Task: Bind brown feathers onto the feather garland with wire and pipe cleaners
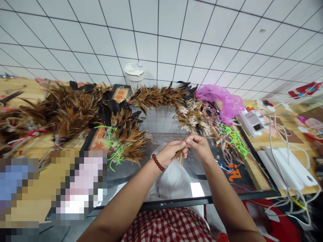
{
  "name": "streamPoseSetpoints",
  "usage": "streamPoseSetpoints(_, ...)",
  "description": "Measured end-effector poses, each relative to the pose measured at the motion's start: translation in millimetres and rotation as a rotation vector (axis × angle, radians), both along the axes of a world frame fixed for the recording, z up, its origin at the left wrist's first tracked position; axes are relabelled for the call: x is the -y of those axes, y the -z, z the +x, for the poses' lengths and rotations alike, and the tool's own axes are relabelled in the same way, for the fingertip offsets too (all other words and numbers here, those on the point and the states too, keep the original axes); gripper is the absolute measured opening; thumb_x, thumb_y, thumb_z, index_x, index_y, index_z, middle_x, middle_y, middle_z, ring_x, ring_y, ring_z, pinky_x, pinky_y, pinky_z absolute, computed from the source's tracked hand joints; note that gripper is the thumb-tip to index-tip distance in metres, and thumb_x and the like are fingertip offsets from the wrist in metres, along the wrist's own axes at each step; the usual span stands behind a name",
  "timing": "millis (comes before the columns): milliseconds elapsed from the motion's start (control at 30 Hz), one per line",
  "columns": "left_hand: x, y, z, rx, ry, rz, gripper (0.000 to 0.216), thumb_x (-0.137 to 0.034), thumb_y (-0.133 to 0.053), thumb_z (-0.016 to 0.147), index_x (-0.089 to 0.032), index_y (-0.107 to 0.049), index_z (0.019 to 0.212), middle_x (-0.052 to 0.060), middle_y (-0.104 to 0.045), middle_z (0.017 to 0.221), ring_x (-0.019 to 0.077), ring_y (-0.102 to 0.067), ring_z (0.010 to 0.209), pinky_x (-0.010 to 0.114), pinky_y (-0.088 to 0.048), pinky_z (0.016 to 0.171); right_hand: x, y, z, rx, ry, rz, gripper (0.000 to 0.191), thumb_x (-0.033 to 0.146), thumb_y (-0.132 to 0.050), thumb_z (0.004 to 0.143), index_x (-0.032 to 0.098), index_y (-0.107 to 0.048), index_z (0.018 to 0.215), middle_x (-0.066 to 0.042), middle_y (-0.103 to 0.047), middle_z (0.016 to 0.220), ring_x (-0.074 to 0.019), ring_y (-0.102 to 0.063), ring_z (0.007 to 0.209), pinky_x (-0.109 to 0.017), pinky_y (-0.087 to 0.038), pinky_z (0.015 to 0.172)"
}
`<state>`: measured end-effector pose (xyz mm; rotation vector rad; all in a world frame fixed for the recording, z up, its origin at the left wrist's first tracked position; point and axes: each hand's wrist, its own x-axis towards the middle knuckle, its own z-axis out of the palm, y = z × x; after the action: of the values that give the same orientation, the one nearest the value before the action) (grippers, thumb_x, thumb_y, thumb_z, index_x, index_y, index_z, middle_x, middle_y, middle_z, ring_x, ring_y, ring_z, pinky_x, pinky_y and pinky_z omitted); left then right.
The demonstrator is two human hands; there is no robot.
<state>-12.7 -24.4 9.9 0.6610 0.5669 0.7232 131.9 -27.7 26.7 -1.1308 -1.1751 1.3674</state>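
My left hand (pixel 171 152), with a dark red bead bracelet (pixel 157 162) on its wrist, is closed round a small bunch of brown feathers (pixel 181 155). My right hand (pixel 199 145) meets it from the right, fingers pinched on the top of the same bunch. Both hands hover over a glass panel (pixel 161 124) in a black frame. Strings of brown and black feathers (pixel 161 95) arch behind the hands, and a denser feather bundle (pixel 123 129) lies to the left.
Loose green cords (pixel 233 139) and a pink plastic bag (pixel 225 101) lie at the right. A white lidded cup (pixel 134 74) stands by the tiled wall. White cables and a power strip (pixel 253 122) cover the right side. More feather piles (pixel 58 111) fill the left.
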Motion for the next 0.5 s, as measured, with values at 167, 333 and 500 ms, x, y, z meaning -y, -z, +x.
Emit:
streamPoseSetpoints(167,-0.7,3.4,0.1,-0.097,-0.085,0.077,0.033,-0.042,-0.077,0.065,-0.011,-0.067,0.070,0.000,-0.054,0.052,0.0088,-0.050,0.052,0.024,-0.039,0.058,-2.0,0.9,6.5,0.136,0.026,0.119,0.025,0.042,-0.071,0.074,0.019,-0.067,0.066,0.001,-0.060,0.062,-0.0118,-0.053,0.057,-0.027,-0.045,0.057)
streamPoseSetpoints(333,-4.0,-1.6,-0.3,-0.070,-0.400,0.111,0.027,-0.039,-0.074,0.070,-0.013,-0.066,0.068,-0.002,-0.052,0.055,0.0081,-0.050,0.056,0.023,-0.038,0.060,-7.7,5.8,39.6,0.709,0.169,0.243,0.020,0.038,-0.066,0.079,0.019,-0.071,0.082,-0.004,-0.067,0.077,-0.0163,-0.058,0.070,-0.030,-0.044,0.067)
streamPoseSetpoints(500,-9.8,-0.1,-2.1,-0.074,-0.615,0.069,0.027,-0.039,-0.075,0.068,-0.014,-0.065,0.070,-0.003,-0.051,0.055,0.0079,-0.051,0.055,0.022,-0.039,0.059,-5.9,3.4,50.2,1.075,-0.046,0.235,0.015,0.032,-0.063,0.080,0.020,-0.072,0.085,-0.005,-0.067,0.080,-0.0177,-0.060,0.073,-0.029,-0.042,0.069)
